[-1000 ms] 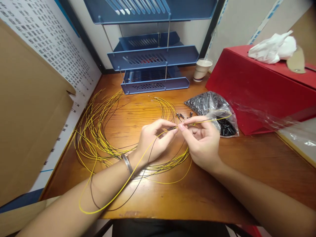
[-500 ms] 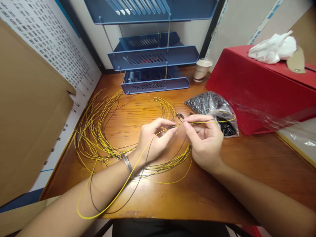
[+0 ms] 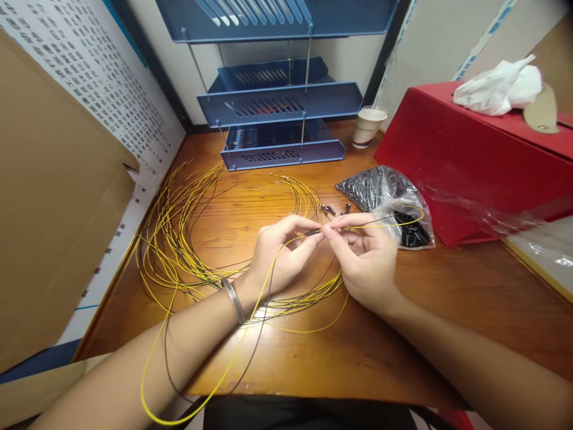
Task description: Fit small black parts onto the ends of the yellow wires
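Note:
My left hand is closed in a pinch on a yellow and a black wire, which loop down over my left forearm. Just to its right, my right hand also pinches the wires, and its fingertips meet those of the left. A yellow wire end curves out past the right hand in a small loop. Whatever small part sits between the fingertips is hidden. Below and behind the hands lies a bundle of yellow and black wires. Several small dark pieces lie just beyond the fingers.
A large coil of wires spreads at the left. Behind the right hand sits a clear bag of black parts. Farther back stand a blue tiered rack and a paper cup. A red box takes up the right side; cardboard the left.
My right hand has moved slightly left, closing the gap to my left fingertips. The hanging wire loop has dropped lower toward the table's front edge.

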A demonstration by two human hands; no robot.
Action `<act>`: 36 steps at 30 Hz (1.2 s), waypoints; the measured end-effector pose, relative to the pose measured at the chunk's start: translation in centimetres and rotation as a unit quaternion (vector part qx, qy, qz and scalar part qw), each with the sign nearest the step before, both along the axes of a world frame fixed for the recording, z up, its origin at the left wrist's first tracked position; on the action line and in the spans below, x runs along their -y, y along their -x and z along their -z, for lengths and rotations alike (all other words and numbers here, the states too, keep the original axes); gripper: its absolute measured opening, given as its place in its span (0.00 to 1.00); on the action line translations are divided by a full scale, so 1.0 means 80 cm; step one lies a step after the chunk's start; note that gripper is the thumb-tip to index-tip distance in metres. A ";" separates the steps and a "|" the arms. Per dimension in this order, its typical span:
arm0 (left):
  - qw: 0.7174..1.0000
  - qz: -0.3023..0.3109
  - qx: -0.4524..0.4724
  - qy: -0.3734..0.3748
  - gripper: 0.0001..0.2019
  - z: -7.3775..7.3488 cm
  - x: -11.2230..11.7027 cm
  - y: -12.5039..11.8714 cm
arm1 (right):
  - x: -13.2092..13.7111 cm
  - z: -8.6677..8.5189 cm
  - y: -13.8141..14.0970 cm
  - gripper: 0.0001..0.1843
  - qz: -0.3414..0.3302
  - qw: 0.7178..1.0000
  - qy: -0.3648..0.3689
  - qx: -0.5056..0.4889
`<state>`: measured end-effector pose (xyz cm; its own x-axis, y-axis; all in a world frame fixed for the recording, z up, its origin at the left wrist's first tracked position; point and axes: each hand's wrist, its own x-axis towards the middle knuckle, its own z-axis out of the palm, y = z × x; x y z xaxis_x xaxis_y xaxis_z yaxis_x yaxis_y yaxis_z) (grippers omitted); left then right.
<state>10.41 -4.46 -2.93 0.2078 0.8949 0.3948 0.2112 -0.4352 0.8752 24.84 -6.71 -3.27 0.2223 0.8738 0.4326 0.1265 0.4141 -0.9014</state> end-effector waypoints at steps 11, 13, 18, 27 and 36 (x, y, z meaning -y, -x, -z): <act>1.000 -0.003 -0.011 -0.004 0.06 -0.004 -0.001 0.001 | -0.001 0.000 -0.003 0.05 -0.011 1.000 0.026 -0.003; 1.000 -0.004 -0.001 0.012 0.07 -0.001 -0.001 0.001 | -0.001 -0.004 -0.003 0.05 0.011 1.000 -0.001 -0.004; 0.998 0.003 0.024 0.054 0.08 0.003 -0.001 0.001 | -0.002 -0.010 -0.003 0.04 0.060 0.997 -0.037 -0.003; 0.987 0.038 0.090 0.124 0.11 -0.002 0.001 -0.002 | -0.006 -0.010 -0.006 0.05 0.048 0.999 -0.019 -0.004; 0.994 0.018 0.059 0.086 0.08 0.001 -0.003 -0.001 | -0.004 -0.007 -0.005 0.04 0.031 0.999 -0.012 0.000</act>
<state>10.47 -4.26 -2.99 0.2015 0.9443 0.2601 0.0898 -0.2823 0.9551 25.25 -6.39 -2.69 0.2751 0.8482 0.4527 0.1523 0.4265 -0.8916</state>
